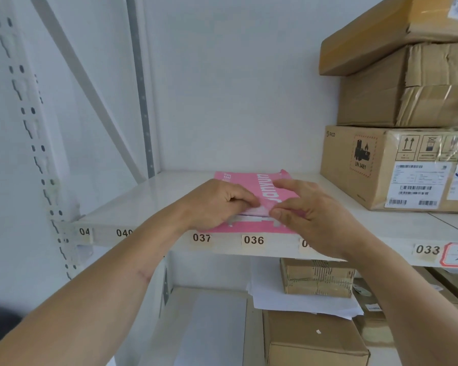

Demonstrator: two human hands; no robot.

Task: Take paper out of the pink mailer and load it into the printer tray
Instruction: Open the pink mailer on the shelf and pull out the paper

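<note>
A pink mailer (259, 184) with white lettering lies flat on a white shelf (143, 199), above the labels 037 and 036. My left hand (217, 204) rests on its left half, fingers curled and pinching the mailer's flap near the middle. My right hand (302, 207) pinches the same flap from the right, thumb and fingers closed on it. A strip of white paper edge (251, 216) shows between the hands at the mailer's opening. No printer or tray is in view.
Brown cardboard boxes (397, 165) are stacked on the shelf to the right of the mailer. More boxes (317, 278) and loose white sheets (302, 299) sit on the lower shelf. A perforated shelf upright (37, 154) stands at the left.
</note>
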